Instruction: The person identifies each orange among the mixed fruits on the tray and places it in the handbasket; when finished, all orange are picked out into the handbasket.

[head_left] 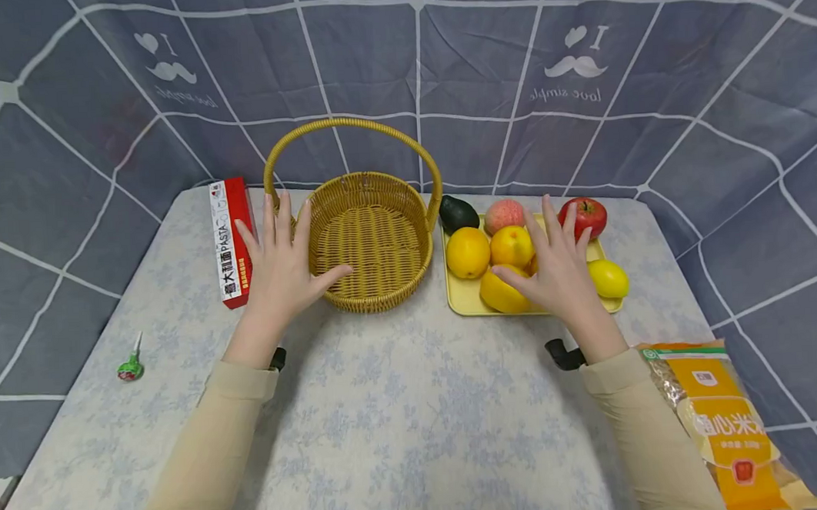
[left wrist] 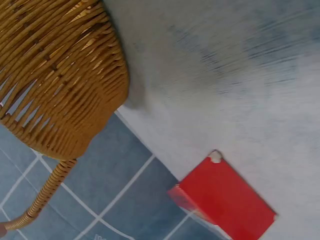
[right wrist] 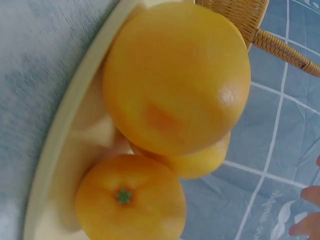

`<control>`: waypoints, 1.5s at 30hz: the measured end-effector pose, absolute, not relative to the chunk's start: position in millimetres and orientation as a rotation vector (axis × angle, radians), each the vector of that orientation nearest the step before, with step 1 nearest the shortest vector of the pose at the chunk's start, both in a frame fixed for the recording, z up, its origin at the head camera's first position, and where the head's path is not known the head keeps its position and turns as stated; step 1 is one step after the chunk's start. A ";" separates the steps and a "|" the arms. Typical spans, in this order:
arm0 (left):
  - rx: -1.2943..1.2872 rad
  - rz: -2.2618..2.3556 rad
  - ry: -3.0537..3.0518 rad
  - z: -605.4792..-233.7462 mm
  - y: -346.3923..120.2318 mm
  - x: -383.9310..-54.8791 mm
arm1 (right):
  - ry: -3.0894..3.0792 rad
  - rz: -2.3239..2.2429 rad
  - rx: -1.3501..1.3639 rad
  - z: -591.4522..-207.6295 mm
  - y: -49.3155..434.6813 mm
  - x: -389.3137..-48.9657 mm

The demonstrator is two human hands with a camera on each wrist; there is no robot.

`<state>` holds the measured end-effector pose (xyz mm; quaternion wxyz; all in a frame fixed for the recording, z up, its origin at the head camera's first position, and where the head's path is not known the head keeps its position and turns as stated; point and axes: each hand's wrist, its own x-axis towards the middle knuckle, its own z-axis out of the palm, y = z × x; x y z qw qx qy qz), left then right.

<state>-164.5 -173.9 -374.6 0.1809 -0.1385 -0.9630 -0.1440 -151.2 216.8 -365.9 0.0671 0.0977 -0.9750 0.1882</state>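
Note:
My left hand (head_left: 281,269), fingers spread and holding nothing, hovers between the wicker basket (head_left: 372,303) and the red pasta box (head_left: 242,252); its thumb overlaps the basket's left rim in the head view. Inside, the basket is bare woven cane, its arched handle upright. Also spread and holding nothing, my right hand (head_left: 562,270) is over the right part of a pale yellow tray (head_left: 461,302) of fruit. On the tray are oranges (head_left: 468,253), a large yellow fruit (head_left: 502,292), a peach (head_left: 503,216), an avocado (head_left: 458,214), a red apple (head_left: 590,215) and a lemon (head_left: 609,279). The hand hides some fruit.
A lollipop (head_left: 131,368) lies on the left of the patterned tablecloth (head_left: 418,439). At the front right, an orange-and-clear food bag (head_left: 729,423) sits partly behind my right sleeve (head_left: 654,435). Grey checked curtains (head_left: 371,64) hang along the back and sides.

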 end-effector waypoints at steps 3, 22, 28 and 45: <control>-0.360 -0.452 -2.718 -377.5 -178.7 -159.6 | -2.934 0.584 0.312 -367.3 214.2 -148.3; -0.118 -0.955 -2.735 -401.4 -197.0 -146.2 | -2.915 0.787 0.372 -386.2 211.7 -131.3; -0.046 -1.135 -2.753 -407.1 -195.4 -146.9 | -2.970 0.834 0.327 -390.0 211.1 -129.0; 0.204 -1.668 -2.698 -410.5 -184.4 -160.5 | -3.016 0.987 0.181 -406.9 216.4 -135.7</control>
